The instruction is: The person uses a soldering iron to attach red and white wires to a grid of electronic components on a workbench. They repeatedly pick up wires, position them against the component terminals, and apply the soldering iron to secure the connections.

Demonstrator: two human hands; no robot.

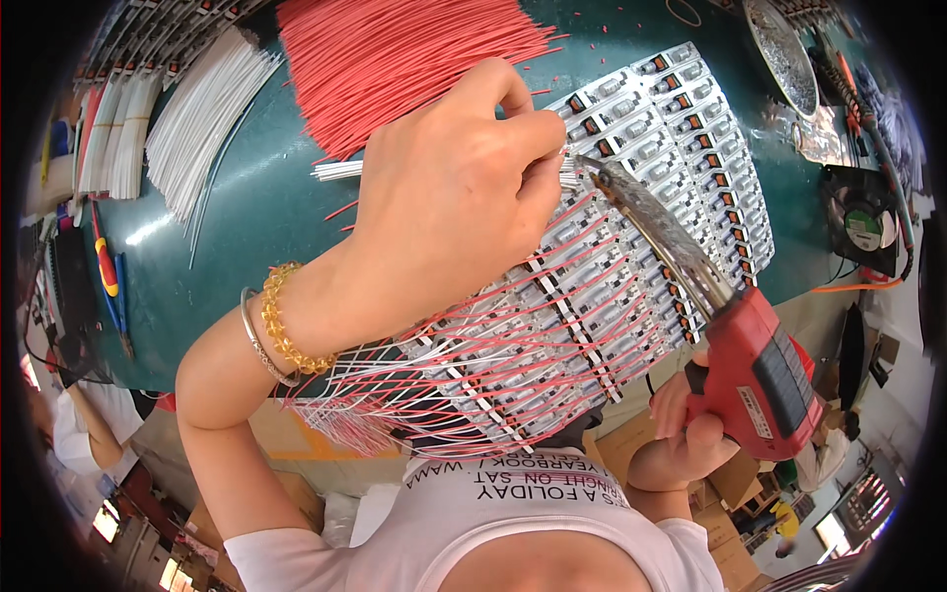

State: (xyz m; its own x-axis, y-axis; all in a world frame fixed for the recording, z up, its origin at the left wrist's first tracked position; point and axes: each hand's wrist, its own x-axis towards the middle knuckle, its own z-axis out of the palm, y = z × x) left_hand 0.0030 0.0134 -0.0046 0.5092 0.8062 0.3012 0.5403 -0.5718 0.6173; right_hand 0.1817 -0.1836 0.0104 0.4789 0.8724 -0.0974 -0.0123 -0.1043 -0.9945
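Red soldering gun point(764, 370) held in closed right grip point(698, 426) | white wires point(338, 170) pinched in left grip point(454, 183) over circuit boards point(681, 138) | fingers point(539, 133) could be burned or wires scorched if nearby tip point(604, 179) slips

Green tabletop point(264, 202), white glare point(150, 230) left — cardboard boxes point(723, 538) lower right.

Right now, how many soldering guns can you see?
1: the red soldering gun in your right hand, its tip close to your left hand. Others may be hidden toward the picture's dark edges.
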